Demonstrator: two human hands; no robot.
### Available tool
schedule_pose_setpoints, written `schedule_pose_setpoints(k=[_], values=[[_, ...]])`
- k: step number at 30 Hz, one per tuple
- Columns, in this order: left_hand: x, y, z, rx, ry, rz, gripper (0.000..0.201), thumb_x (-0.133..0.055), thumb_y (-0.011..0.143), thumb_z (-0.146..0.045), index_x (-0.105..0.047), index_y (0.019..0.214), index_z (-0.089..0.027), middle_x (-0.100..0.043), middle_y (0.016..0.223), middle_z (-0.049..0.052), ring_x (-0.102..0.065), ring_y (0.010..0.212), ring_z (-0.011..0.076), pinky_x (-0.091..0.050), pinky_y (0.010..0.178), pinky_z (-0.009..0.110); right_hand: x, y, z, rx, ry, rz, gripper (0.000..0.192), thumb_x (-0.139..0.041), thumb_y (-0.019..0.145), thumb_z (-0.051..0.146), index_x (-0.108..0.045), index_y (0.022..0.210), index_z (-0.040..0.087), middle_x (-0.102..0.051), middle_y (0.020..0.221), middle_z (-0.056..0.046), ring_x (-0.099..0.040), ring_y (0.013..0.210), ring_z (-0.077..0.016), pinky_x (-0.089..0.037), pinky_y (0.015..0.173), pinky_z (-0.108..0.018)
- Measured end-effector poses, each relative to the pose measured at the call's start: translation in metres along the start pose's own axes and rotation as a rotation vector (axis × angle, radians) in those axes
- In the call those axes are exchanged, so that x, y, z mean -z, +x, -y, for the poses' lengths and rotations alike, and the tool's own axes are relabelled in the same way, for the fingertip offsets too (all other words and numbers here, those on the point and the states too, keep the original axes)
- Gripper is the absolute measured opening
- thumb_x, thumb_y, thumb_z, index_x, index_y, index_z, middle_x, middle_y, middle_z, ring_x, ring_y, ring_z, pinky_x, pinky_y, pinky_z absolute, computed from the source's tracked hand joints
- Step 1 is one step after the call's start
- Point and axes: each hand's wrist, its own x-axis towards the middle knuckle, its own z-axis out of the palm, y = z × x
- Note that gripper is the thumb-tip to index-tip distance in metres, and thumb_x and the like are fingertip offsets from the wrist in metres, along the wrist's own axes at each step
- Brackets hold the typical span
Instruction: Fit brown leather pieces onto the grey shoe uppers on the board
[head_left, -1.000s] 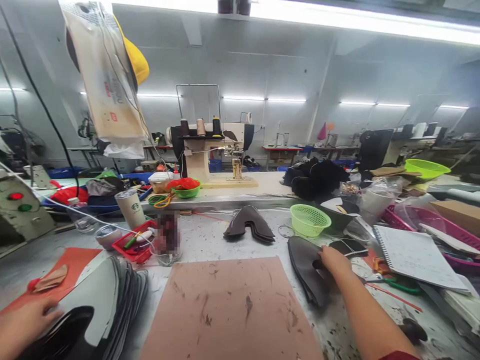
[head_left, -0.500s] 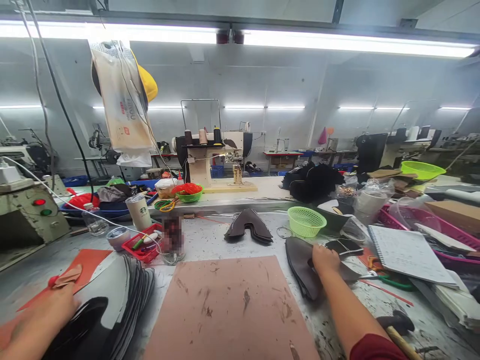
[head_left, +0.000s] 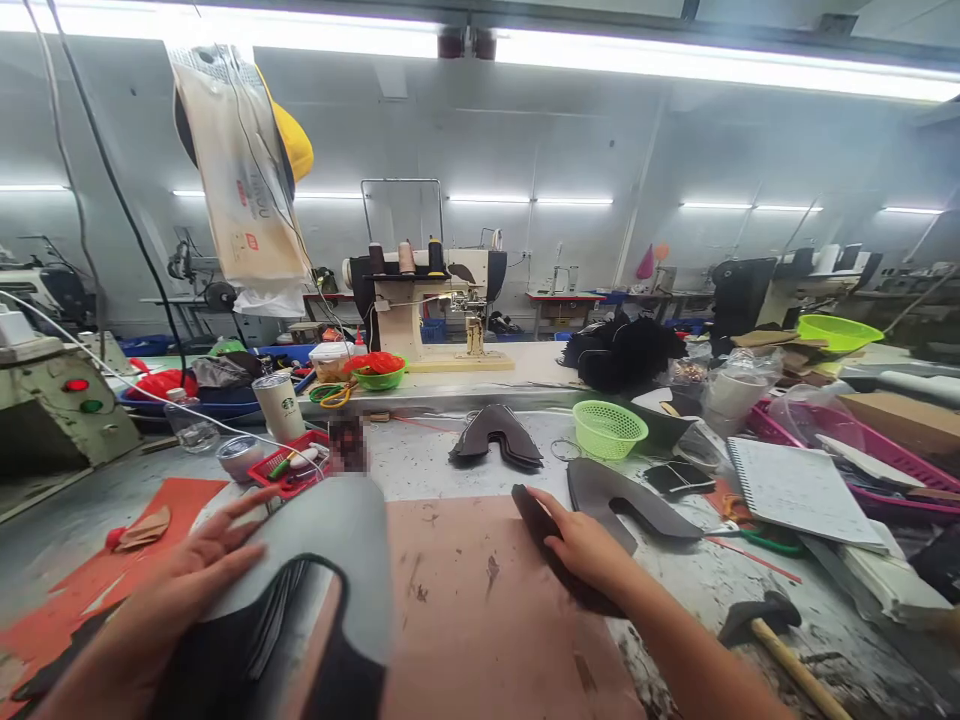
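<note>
My left hand (head_left: 187, 575) is at the left edge of a curved shoe upper piece (head_left: 330, 510), light grey with black lower parts. Its thumb lies over the piece and the fingers are along its edge; the exact grip is partly hidden. The piece is raised over the left side of the pinkish board (head_left: 465, 580), with more stacked layers visible through its opening. My right hand (head_left: 592, 550) is closed on a dark brown leather piece (head_left: 536, 510), tilted above the board's right edge. Beside it lies a similar curved dark leather piece (head_left: 637, 500).
A stack of dark curved pieces (head_left: 496, 435) lies behind the board, beside a green basket (head_left: 609, 430). To the right are a notebook (head_left: 806, 495), green-handled scissors (head_left: 769, 540) and a hammer (head_left: 787, 650). A red basket (head_left: 262, 470) and tumbler (head_left: 277, 405) stand left.
My right hand has lifted a dark leather piece off the pile and brought it left to the board. My left hand has moved right, and the grey-black piece now overlaps the board.
</note>
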Motion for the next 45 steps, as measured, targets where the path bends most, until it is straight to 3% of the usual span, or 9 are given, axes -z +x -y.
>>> schedule_pose_setpoints(k=[3,6,9,12,16,22,25,30,45], values=[[-0.066,0.0,0.038,-0.047,-0.006,0.279,0.081,-0.062,0.047,-0.065,-0.05,0.115,-0.021,-0.06,0.11,0.006,-0.057,0.096,0.028,-0.05,0.076,0.035,0.012,-0.019,0.014,0.048,0.111,-0.162,0.055,-0.041,0.076,0.013,-0.036,0.128,0.027,-0.061,0.107,-0.005,-0.058,0.091,-0.0198,-0.042,0.071,-0.028],[-0.117,-0.006,0.085,-0.31,0.511,0.277,0.051,-0.056,0.066,-0.044,-0.055,0.111,-0.02,-0.047,0.127,0.008,-0.038,0.118,0.0286,-0.034,0.096,0.042,0.022,-0.032,0.017,0.083,0.085,-0.314,0.041,-0.038,0.078,0.015,-0.052,0.116,0.025,-0.055,0.118,-0.005,-0.055,0.099,-0.0209,-0.044,0.078,-0.031],[-0.139,-0.017,0.116,-0.485,0.908,0.355,0.042,-0.047,0.075,-0.028,-0.051,0.116,-0.022,-0.037,0.134,0.008,-0.027,0.126,0.0264,-0.018,0.103,0.048,0.028,-0.046,0.023,0.189,0.091,-0.344,0.038,-0.038,0.079,0.017,-0.056,0.112,0.023,-0.055,0.118,-0.006,-0.055,0.1,-0.021,-0.044,0.081,-0.033],[-0.14,-0.02,0.118,-0.498,0.903,0.384,0.045,-0.042,0.079,-0.032,-0.045,0.122,-0.02,-0.034,0.135,0.009,-0.024,0.127,0.0249,-0.017,0.103,0.048,0.033,-0.063,0.04,0.389,0.203,-0.273,0.037,-0.038,0.081,0.018,-0.056,0.113,0.024,-0.056,0.117,-0.005,-0.054,0.101,-0.0185,-0.043,0.085,-0.032],[-0.136,-0.02,0.084,-0.428,0.397,0.447,0.062,-0.044,0.076,-0.047,-0.032,0.129,-0.018,-0.03,0.138,0.008,-0.025,0.127,0.0232,-0.021,0.104,0.041,0.033,-0.072,0.063,0.6,0.472,-0.104,0.035,-0.043,0.081,0.019,-0.055,0.113,0.026,-0.059,0.11,-0.003,-0.054,0.099,-0.015,-0.043,0.086,-0.028],[-0.139,-0.027,0.053,-0.018,-0.137,0.572,0.06,-0.043,0.077,-0.036,-0.025,0.131,-0.017,-0.055,0.115,0.009,-0.053,0.103,0.0209,-0.044,0.085,0.032,-0.022,-0.036,0.063,0.253,0.805,0.034,0.032,-0.045,0.078,0.019,-0.061,0.105,0.021,-0.062,0.106,-0.004,-0.054,0.1,-0.017,-0.04,0.09,-0.034],[-0.144,-0.019,0.069,0.097,-0.011,0.522,0.061,-0.039,0.075,-0.024,-0.019,0.133,-0.016,-0.064,0.094,0.007,-0.062,0.076,0.0178,-0.05,0.067,0.03,-0.06,-0.021,0.058,0.12,0.816,0.094,0.034,-0.044,0.076,0.016,-0.062,0.104,0.02,-0.061,0.109,-0.005,-0.054,0.102,-0.0179,-0.038,0.092,-0.035],[-0.154,0.002,0.095,-0.217,0.474,0.367,0.048,-0.041,0.073,-0.018,-0.046,0.119,-0.01,-0.061,0.106,0.01,-0.056,0.1,0.021,-0.041,0.089,0.032,-0.091,-0.015,0.055,0.153,0.652,-0.051,0.035,-0.045,0.075,0.012,-0.062,0.104,0.019,-0.063,0.098,-0.006,-0.056,0.094,-0.0176,-0.042,0.087,-0.032],[-0.158,0.007,0.099,-0.351,0.841,0.405,0.035,-0.04,0.081,-0.017,-0.054,0.113,-0.016,-0.063,0.096,0.007,-0.057,0.092,0.0162,-0.042,0.081,0.023,-0.093,-0.016,0.056,0.124,0.506,-0.083,0.033,-0.045,0.077,0.012,-0.062,0.105,0.019,-0.06,0.089,-0.006,-0.057,0.085,-0.0165,-0.044,0.08,-0.027]])
